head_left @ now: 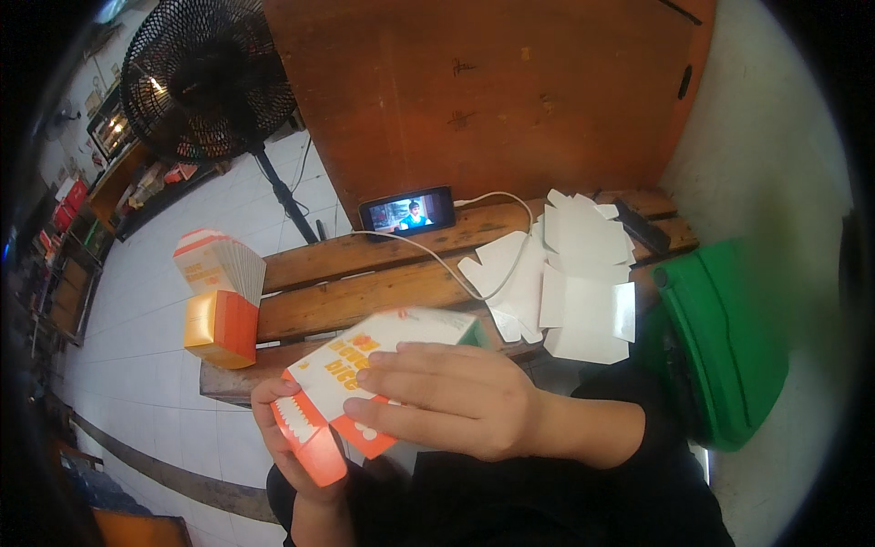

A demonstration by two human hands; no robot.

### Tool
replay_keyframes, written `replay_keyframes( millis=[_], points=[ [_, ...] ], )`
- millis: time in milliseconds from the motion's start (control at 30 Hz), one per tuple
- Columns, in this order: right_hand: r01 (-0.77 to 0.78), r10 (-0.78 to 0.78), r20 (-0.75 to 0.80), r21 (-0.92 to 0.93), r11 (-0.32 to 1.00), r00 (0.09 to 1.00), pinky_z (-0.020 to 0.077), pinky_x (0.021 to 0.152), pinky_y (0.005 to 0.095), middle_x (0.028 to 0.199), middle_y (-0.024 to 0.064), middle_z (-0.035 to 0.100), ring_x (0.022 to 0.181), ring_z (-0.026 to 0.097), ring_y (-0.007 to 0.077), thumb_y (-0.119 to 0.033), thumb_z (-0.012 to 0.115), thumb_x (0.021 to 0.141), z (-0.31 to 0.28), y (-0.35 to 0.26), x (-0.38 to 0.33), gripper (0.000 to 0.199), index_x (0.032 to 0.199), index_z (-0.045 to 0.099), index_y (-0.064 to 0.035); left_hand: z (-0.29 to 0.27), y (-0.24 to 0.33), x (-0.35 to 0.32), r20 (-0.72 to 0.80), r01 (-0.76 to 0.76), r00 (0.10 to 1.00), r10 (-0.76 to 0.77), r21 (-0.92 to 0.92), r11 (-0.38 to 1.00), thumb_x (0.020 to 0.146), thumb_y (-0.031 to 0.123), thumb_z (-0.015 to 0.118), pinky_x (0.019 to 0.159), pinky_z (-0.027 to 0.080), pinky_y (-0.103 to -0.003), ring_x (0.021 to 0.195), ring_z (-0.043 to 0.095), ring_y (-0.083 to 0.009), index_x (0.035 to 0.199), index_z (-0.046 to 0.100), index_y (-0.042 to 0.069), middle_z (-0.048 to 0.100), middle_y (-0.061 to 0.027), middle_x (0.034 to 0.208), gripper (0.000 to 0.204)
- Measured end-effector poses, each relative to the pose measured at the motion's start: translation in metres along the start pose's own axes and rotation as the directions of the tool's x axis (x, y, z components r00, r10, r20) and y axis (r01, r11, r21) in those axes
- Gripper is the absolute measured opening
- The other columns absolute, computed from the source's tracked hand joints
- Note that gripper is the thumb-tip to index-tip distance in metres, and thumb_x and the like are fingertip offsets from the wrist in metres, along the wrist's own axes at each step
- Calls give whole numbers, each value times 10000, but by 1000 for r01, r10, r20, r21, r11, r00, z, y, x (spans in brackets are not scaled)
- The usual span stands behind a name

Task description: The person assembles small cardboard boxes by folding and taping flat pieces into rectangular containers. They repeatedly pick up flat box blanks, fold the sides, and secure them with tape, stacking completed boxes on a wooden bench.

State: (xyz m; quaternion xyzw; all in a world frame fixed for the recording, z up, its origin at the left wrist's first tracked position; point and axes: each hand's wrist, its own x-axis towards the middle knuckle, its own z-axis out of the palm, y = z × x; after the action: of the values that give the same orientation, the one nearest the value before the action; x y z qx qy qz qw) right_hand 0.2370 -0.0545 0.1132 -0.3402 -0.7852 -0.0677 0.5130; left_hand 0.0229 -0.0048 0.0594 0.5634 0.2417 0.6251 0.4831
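Above my lap is a partly folded cardboard food box (339,360), white and orange with yellow lettering and a green patch at its far right corner. Its orange end flaps stick out toward me. My left hand (290,447) grips the box at its left end, fingers bent around the edge by a flap. Across the printed top panel lies my right hand (456,397), its fingers stretched out and slightly apart; its thumb is hidden.
On the slatted wooden bench (337,296) a stack of flat cartons (223,264) stands behind an orange-and-yellow box (221,330). Unfolded white cartons (588,301) lie at right, near a green bag (729,342). A phone (407,212) with a white cable (437,255) leans behind; a fan (214,82) stands left.
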Motion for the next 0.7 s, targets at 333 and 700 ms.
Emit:
replay_keyframes(
  millis=[333,700],
  points=[
    [-186,167,83,365,912,983,610,909,386,1288,166,709,1179,704,338,-58,781,887,17,-6,-8,356,1230,723,-137,-6,4,-3,-66,-113,992,103,-161,980,895,159,843,927,574,-332,1041,695,-182,1159,426,118,665,-116,1102,495],
    [-137,148,-60,161,977,987,542,836,392,1118,139,710,1042,689,298,-145,872,795,9,-7,-6,262,1031,770,-93,10,12,-11,24,-46,999,47,-47,998,885,66,831,944,582,-345,1069,702,-219,1176,388,100,664,-166,1159,531]
  ],
)
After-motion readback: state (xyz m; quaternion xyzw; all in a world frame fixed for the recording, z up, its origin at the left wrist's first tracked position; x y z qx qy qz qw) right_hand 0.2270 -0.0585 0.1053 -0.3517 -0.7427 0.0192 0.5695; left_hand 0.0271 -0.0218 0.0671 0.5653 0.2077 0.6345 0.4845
